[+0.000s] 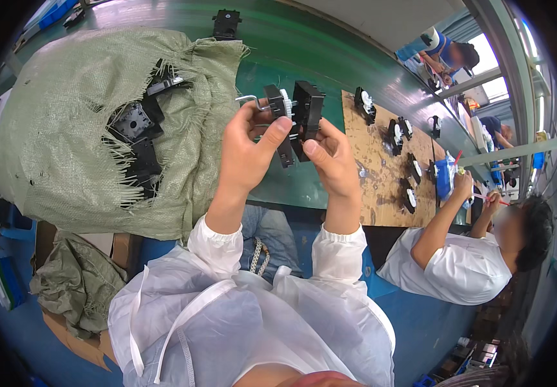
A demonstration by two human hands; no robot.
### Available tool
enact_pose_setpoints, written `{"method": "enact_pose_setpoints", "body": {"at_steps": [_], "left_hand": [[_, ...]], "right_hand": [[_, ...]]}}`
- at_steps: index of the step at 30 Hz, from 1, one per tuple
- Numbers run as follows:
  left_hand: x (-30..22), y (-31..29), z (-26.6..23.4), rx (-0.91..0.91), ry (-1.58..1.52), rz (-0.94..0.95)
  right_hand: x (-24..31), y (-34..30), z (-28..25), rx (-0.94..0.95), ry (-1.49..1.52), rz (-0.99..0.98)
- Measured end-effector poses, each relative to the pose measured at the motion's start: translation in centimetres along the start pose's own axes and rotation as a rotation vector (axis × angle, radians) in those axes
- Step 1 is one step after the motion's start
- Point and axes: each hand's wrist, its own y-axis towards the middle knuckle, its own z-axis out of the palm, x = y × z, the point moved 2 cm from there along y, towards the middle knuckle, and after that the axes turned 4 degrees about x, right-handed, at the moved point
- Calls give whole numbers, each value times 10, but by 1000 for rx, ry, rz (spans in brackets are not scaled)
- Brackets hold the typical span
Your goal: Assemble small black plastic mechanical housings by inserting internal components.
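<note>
Above the green tabletop I hold two black plastic parts close together, face to face. My left hand (250, 143) grips a black plastic part with white gears (281, 138), which has a bent metal rod (247, 98) sticking out to the left. In my right hand (335, 157) is a black plastic housing (308, 116), its thumb pressed on the lower edge. White gear teeth and small pins show in the narrow gap between the two parts. Whether they touch anywhere, I cannot tell.
A torn green woven sack (91, 77) with black housings (138, 122) inside fills the left. Another black housing (227, 24) lies at the far edge. Several gear assemblies (365, 105) sit on a brown board (381, 174) at right. A co-worker (459, 258) sits close on the right.
</note>
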Motion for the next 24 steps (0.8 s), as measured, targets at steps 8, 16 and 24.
{"method": "enact_pose_setpoints", "body": {"at_steps": [8, 16, 24], "left_hand": [[-1, 1, 5, 10, 19, 72], [4, 3, 2, 97, -1, 5], [10, 7, 11, 128, -16, -50]], "right_hand": [[4, 0, -1, -27, -107, 68], [1, -3, -6, -50, -191, 45], [-1, -1, 1, -185, -374, 44]]}}
